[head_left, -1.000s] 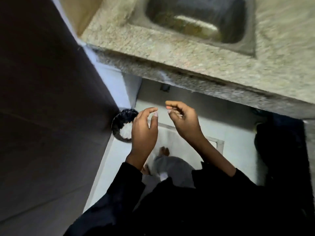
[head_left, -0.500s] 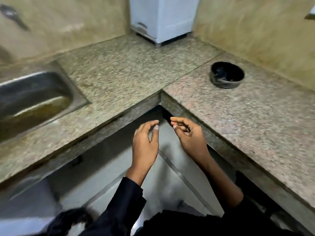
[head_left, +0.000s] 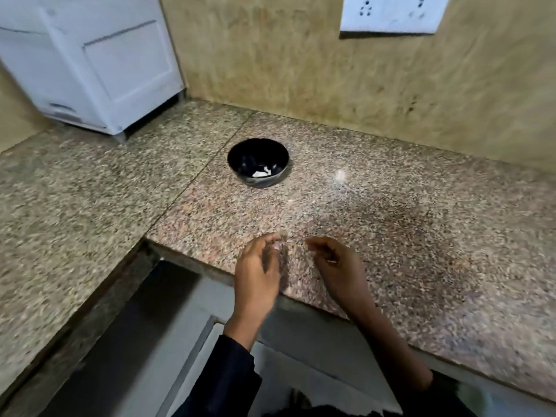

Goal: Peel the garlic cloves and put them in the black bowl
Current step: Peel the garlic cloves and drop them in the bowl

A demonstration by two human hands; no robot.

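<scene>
Both hands hovered over the near edge of the speckled surface (head_left: 391,236). The left hand (head_left: 258,272) was loosely curled, blurred, with nothing visibly held. The right hand (head_left: 337,266) curled its fingers inward, perhaps pinching something pale; I couldn't tell. The black bowl (head_left: 258,166) sat well beyond them, white bits inside.

Left hand (head_left: 255,275) bare; black long sleeve (head_left: 222,377) ends at wrist. Right hand (head_left: 337,266) bare; forearm bare, dark sleeve (head_left: 445,386) pushed up.
</scene>
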